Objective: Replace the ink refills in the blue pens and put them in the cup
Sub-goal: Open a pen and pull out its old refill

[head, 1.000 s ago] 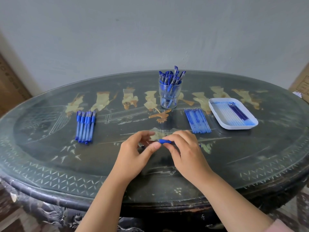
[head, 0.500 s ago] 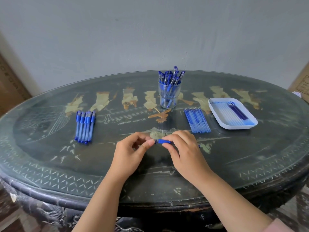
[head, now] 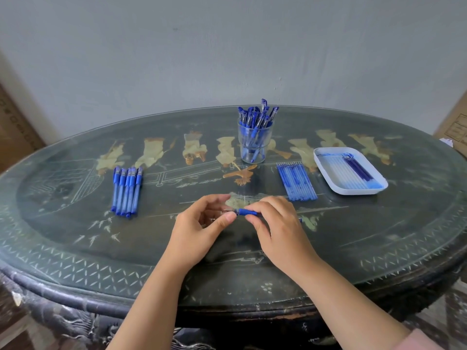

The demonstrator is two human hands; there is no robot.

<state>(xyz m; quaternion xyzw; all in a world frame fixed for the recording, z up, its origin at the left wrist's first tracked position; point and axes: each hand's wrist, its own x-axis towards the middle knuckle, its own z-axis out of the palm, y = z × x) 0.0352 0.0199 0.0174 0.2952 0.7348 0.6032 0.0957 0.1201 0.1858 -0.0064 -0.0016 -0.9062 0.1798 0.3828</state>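
Note:
A blue pen (head: 246, 212) lies level between my two hands just above the table's middle. My right hand (head: 275, 223) grips its barrel, which is mostly hidden under the fingers. My left hand (head: 202, 226) pinches the tip end with thumb and fingers. A clear cup (head: 254, 144) at the back centre holds several blue pens upright. A row of several blue pens (head: 127, 191) lies at the left. Several ink refills (head: 296, 181) lie in a row right of centre.
A white tray (head: 326, 170) at the right holds several refills. The dark oval table (head: 75, 261) has a decorated glass top. Cardboard boxes stand at the far left (head: 12, 132) and far right (head: 454, 127) against the wall.
My left hand has slid a little left along the pen, with its fingers turning at the tip end. My right hand has kept its grip in nearly the same place.

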